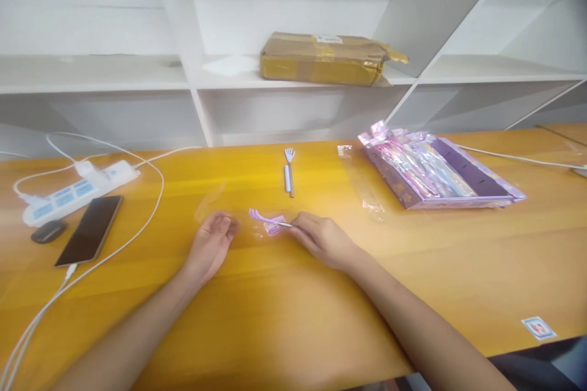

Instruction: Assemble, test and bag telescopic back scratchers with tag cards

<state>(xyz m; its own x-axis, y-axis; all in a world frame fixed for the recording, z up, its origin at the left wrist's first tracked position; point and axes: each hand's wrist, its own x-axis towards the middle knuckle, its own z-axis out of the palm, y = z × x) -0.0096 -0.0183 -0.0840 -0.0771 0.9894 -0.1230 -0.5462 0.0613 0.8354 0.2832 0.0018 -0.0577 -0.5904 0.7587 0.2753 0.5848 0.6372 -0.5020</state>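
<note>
My right hand (323, 238) pinches the thin metal shaft of a small back scratcher (261, 215), whose purple clawed head points left. Behind that head, a small purple printed card (274, 225) lies on the table. To the left, my left hand (213, 241) has its fingers curled together around the edge of a clear plastic wrapper (210, 198), which is faint and blurred. Farther back, a second back scratcher (290, 174) with a pale hand-shaped head lies beside a short pale lilac tube (287, 178).
A purple box (458, 201) of wrapped pieces stands at the right, with clear plastic scraps (372, 206) near it. A power strip (80, 192), phone (89, 231), black case (48, 231) and white cables occupy the left. Behind, a taped carton (323, 60) rests on a shelf.
</note>
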